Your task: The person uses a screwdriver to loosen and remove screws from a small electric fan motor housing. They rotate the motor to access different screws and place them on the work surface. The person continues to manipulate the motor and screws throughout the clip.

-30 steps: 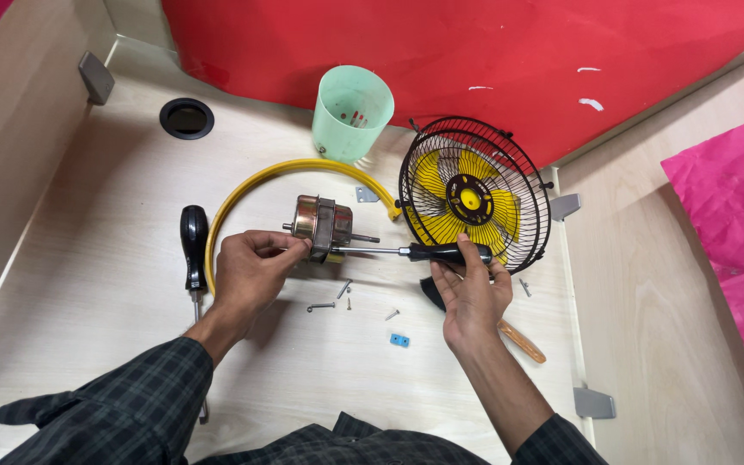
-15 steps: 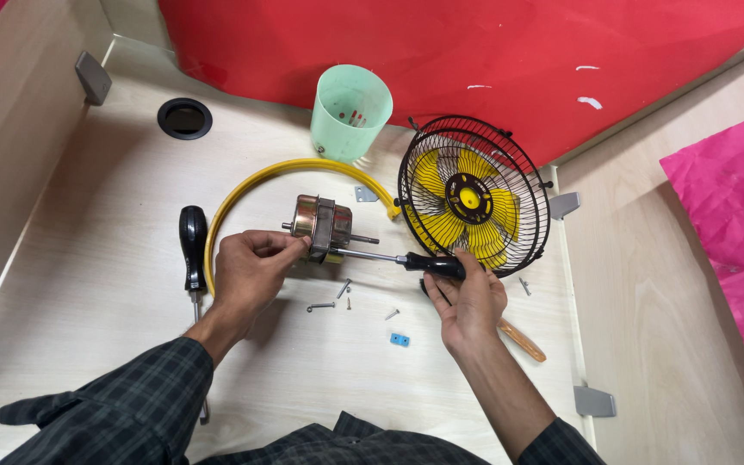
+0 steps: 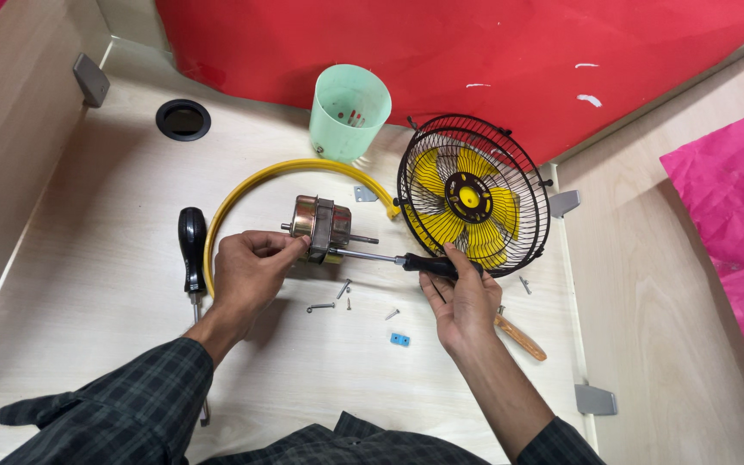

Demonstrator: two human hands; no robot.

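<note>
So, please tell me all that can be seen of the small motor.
The motor is a short metal cylinder, coppery and silver, lying on its side on the pale table inside the yellow hoop. A thin shaft sticks out each end. The left hand holds it; the right hand puts a black-handled screwdriver against it.

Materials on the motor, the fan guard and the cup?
Motor: metal casing, shiny coppery-bronze with bright reflections, held by the left hand. Fan guard: thin black wire, probably coated steel; the yellow blades behind it look like plastic. Cup: pale green, slightly see-through, so likely plastic.
</note>
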